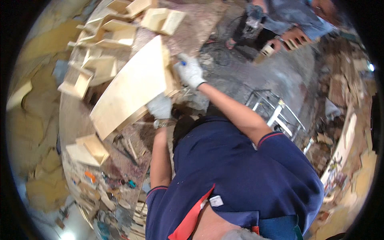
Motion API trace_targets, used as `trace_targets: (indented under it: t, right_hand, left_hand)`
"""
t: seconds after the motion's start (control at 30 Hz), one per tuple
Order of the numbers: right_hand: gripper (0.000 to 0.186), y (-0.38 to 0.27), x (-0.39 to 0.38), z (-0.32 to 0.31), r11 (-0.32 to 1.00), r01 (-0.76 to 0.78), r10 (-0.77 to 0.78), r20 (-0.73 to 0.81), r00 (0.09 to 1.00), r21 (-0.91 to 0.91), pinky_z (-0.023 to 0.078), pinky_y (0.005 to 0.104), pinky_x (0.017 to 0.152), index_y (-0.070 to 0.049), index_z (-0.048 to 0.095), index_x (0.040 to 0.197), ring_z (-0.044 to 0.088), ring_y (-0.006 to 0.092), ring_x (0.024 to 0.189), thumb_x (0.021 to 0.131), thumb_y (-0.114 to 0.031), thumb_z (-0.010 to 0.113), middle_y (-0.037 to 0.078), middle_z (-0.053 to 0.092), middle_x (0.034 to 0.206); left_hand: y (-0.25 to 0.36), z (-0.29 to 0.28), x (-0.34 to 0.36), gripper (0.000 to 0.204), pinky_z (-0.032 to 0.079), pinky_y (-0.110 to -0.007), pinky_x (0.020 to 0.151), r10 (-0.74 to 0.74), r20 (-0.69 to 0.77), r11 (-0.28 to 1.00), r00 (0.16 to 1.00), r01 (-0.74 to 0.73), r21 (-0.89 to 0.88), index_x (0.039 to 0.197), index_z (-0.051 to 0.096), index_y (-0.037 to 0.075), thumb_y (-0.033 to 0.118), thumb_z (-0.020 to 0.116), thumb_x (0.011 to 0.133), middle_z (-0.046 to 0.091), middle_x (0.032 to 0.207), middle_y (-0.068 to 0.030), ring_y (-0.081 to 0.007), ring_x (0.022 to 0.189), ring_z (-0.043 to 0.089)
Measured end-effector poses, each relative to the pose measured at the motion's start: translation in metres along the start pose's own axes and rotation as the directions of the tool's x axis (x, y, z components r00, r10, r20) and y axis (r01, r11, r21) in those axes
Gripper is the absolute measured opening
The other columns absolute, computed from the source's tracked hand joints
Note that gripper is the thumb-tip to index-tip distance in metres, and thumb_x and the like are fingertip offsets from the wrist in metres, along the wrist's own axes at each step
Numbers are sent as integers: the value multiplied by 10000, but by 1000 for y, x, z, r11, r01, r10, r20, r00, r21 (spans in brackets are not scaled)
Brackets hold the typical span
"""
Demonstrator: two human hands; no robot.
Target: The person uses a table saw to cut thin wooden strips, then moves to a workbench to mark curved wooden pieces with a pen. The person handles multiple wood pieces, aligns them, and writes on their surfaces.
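A large pale wooden panel (134, 86), one long edge curved, lies tilted over the workbench with wooden pieces attached beneath its near edge. My left hand (160, 106), in a whitish work glove, grips the panel's near edge; its fingertips are hidden by the wood. Just right of the panel's far end, my right hand (189, 73), gloved too, is closed with a small blue thing (183, 63) showing at its fingers. That thing is too blurred to name. Beside this hand is the panel's side piece (171, 72); whether they touch I cannot tell.
Several small angled wooden assemblies (118, 32) crowd the far left of the workbench (76, 116); another assembly (90, 150) sits nearer. An orange tool (90, 177) lies among scraps. Right are a metal frame (276, 114) and wood piles (340, 88). Another person (294, 18) is at the far right.
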State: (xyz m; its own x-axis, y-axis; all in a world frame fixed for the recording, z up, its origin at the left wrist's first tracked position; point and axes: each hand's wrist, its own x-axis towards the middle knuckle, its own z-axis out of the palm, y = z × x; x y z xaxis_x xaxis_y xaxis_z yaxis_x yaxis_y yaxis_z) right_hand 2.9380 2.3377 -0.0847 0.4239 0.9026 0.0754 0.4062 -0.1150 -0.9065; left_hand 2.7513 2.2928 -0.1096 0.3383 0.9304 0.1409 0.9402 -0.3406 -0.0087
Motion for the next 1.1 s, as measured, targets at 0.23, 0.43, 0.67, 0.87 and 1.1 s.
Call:
trace_targets:
  t: [0.23,0.43,0.67,0.87,1.1]
  right_hand:
    - [197,-8,-35,-12,997,24,-15,124,992,-72,513,513,760,-34,623,883,636,451,850,784,-204,638,246,647,842]
    - [204,-14,-67,-23,993,101,-89,186,979,-57,517,515,734,-63,657,964,657,438,832,820,-207,637,234,664,826]
    - [214,-29,-80,-50,992,78,-42,331,943,-97,515,517,710,-59,685,959,663,430,799,837,-223,621,232,665,797]
    - [223,-33,-91,-61,998,45,-27,345,938,-44,516,510,697,-50,701,931,665,420,787,847,-240,620,236,661,778]
    - [217,-30,-94,-60,1000,-14,14,336,942,-2,518,502,723,-65,712,933,665,418,805,848,-249,635,227,668,787]
  left_hand:
    - [4,-5,8,705,489,-524,827,-108,83,994,991,110,-20,1411,537,169,317,762,759,689,1065,-184,-368,953,656]
    - [1,-2,8,738,500,-518,826,-71,-35,997,997,70,-16,1432,530,158,287,779,750,681,1118,-200,-393,989,644]
    - [0,-1,8,686,495,-530,822,-30,-138,997,990,21,-72,1389,571,125,236,756,739,674,1120,-221,-419,975,629]
    - [1,-5,8,721,488,-527,820,-27,-100,997,995,20,-76,1405,561,117,391,786,778,674,1088,-249,-421,963,630]
    - [2,-7,7,734,498,-503,812,-35,-63,998,997,32,-48,1399,562,103,459,772,792,689,1104,-214,-409,941,644]
